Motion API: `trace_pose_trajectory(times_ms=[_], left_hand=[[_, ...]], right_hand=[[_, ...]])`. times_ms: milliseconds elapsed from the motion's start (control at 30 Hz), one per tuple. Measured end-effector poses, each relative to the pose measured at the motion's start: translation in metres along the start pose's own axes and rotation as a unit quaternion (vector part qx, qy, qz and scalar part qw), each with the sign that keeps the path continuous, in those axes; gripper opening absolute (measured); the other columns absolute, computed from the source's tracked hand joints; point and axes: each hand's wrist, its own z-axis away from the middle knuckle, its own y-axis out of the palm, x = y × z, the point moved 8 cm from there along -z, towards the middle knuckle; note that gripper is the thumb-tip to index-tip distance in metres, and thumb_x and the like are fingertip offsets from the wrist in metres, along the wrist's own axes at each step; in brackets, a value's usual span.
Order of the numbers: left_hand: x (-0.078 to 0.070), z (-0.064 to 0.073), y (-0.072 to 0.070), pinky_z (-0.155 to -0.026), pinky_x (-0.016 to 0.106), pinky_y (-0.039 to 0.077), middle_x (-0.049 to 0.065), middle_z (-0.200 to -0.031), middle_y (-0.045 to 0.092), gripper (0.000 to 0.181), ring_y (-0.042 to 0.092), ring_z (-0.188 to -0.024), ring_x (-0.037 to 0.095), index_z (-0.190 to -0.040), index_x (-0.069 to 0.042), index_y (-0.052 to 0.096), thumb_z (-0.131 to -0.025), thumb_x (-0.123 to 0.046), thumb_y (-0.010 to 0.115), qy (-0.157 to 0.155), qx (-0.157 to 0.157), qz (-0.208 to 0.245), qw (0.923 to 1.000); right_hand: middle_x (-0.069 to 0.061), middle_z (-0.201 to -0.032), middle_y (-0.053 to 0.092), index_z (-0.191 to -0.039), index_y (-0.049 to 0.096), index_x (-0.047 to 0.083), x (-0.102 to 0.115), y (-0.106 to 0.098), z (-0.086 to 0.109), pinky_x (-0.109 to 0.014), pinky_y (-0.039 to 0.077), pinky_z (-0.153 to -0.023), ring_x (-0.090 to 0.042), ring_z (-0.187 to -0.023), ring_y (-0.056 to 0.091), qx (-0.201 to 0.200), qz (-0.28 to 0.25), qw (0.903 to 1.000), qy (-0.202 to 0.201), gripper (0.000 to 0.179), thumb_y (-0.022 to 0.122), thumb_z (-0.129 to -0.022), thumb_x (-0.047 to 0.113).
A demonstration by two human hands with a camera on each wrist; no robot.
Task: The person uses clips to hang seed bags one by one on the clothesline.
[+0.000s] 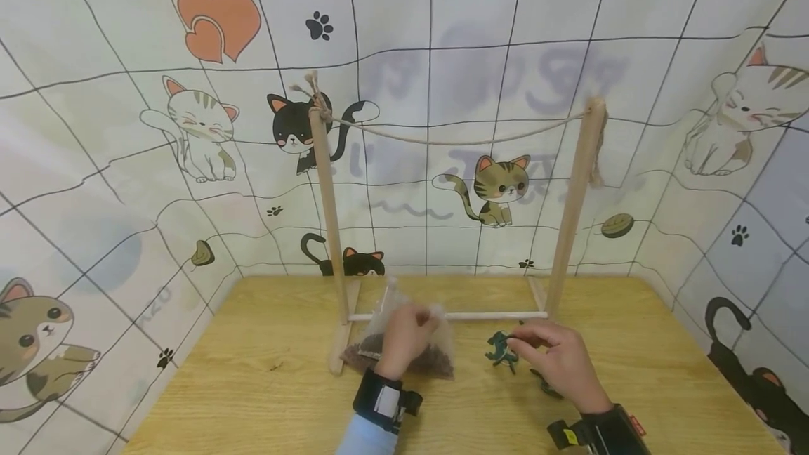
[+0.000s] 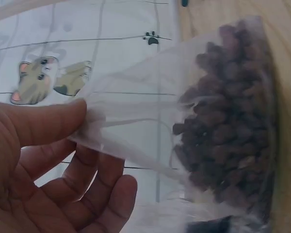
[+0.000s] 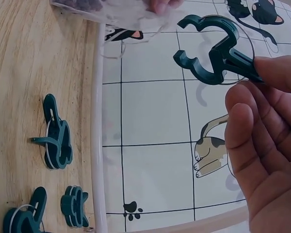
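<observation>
My left hand (image 1: 403,339) pinches the upper part of a clear plastic bag (image 2: 228,121) between thumb and forefinger. Many small dark brown lumps fill the bag's lower part, and its bottom is close to the wooden table. In the right wrist view, thumb and fingertips of my right hand (image 1: 559,364) pinch the handle end of a dark green plastic plant clip (image 3: 220,53). Its curved jaws stand apart, and a thin wire ring loops around it. Several similar clips (image 3: 59,141) lie on the table below that hand.
A wooden stand surrounds the work area, with a left post (image 1: 331,216) and a right post (image 1: 571,216). A sagging rope (image 1: 442,142) joins their tops, and a white rod (image 1: 487,315) runs low between them. Behind hangs a cat-print cloth (image 1: 404,244).
</observation>
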Motion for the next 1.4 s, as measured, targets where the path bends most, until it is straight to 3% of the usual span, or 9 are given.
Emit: trace_pose_trajectory(times_ms=[167, 300, 533, 667, 833, 1067, 1233, 1400], left_hand=[[-0.022, 0.005, -0.006, -0.060, 0.023, 0.045, -0.005, -0.072, 0.064, 0.013, 0.053, -0.062, 0.005, -0.078, -0.014, 0.070, -0.084, -0.025, 0.065, 0.055, 0.002, 0.033, 0.9979], [-0.041, 0.004, -0.012, -0.057, 0.022, 0.043, -0.009, -0.065, 0.061, 0.017, 0.050, -0.057, 0.003, -0.073, -0.016, 0.068, -0.086, -0.027, 0.064, 0.085, 0.001, 0.060, 0.9945], [-0.078, -0.009, -0.025, -0.056, 0.019, 0.041, -0.012, -0.074, 0.063, 0.016, 0.051, -0.061, 0.001, -0.084, -0.020, 0.071, -0.087, -0.033, 0.061, 0.129, 0.009, 0.035, 0.9910], [-0.102, -0.019, -0.030, -0.056, 0.019, 0.041, -0.011, -0.075, 0.062, 0.017, 0.049, -0.063, 0.003, -0.090, -0.019, 0.073, -0.087, -0.032, 0.062, 0.148, 0.015, 0.029, 0.9885], [-0.131, -0.032, -0.040, -0.057, 0.019, 0.041, -0.009, -0.073, 0.061, 0.015, 0.050, -0.062, 0.005, -0.090, -0.017, 0.073, -0.086, -0.027, 0.064, 0.175, 0.015, 0.061, 0.9826], [-0.169, -0.054, -0.055, -0.053, 0.018, 0.038, -0.005, -0.068, 0.060, 0.017, 0.046, -0.054, 0.006, -0.090, -0.014, 0.073, -0.090, -0.024, 0.059, 0.217, 0.027, 0.082, 0.9724], [-0.194, -0.073, -0.058, -0.050, 0.020, 0.029, -0.002, -0.055, 0.047, 0.023, 0.038, -0.049, 0.013, -0.082, -0.012, 0.070, -0.093, -0.024, 0.054, 0.231, 0.036, 0.087, 0.9684], [-0.216, -0.089, -0.058, -0.051, 0.019, 0.026, 0.000, -0.053, 0.039, 0.028, 0.034, -0.049, 0.014, -0.074, -0.007, 0.064, -0.094, -0.022, 0.052, 0.234, 0.040, 0.088, 0.9675]], right_hand=[[0.005, -0.079, 0.067, -0.083, 0.070, 0.017, 0.007, -0.010, 0.000, -0.024, 0.045, -0.056, -0.003, -0.065, 0.057, -0.026, 0.013, 0.9996, -0.004, 0.017, 0.075, -0.072, 0.006], [0.004, -0.078, 0.068, -0.086, 0.070, 0.017, 0.006, -0.020, -0.001, -0.020, 0.045, -0.057, -0.003, -0.066, 0.058, -0.043, 0.006, 0.9985, -0.033, 0.019, 0.075, -0.072, 0.005], [0.003, -0.081, 0.069, -0.087, 0.072, 0.016, 0.018, -0.047, -0.013, -0.014, 0.045, -0.059, 0.001, -0.072, 0.060, -0.089, 0.015, 0.9896, -0.112, 0.023, 0.075, -0.070, 0.002], [-0.001, -0.080, 0.070, -0.087, 0.073, 0.014, 0.029, -0.066, -0.028, -0.013, 0.045, -0.061, 0.004, -0.074, 0.061, -0.121, 0.037, 0.9794, -0.157, 0.027, 0.076, -0.066, -0.002], [-0.004, -0.079, 0.070, -0.086, 0.073, 0.010, 0.043, -0.087, -0.051, -0.011, 0.044, -0.066, 0.005, -0.078, 0.061, -0.136, 0.050, 0.9697, -0.197, 0.030, 0.076, -0.062, -0.007], [-0.011, -0.077, 0.069, -0.084, 0.073, 0.004, 0.089, -0.116, -0.087, -0.009, 0.043, -0.072, 0.007, -0.081, 0.059, -0.170, 0.082, 0.9483, -0.256, 0.026, 0.075, -0.061, -0.009], [-0.017, -0.077, 0.069, -0.084, 0.072, 0.001, 0.126, -0.142, -0.110, -0.009, 0.042, -0.070, 0.011, -0.082, 0.058, -0.197, 0.087, 0.9367, -0.276, 0.021, 0.073, -0.065, -0.009], [-0.017, -0.080, 0.069, -0.086, 0.073, 0.003, 0.138, -0.166, -0.137, -0.007, 0.038, -0.072, 0.020, -0.085, 0.051, -0.212, 0.139, 0.9289, -0.269, 0.015, 0.074, -0.071, 0.001]])
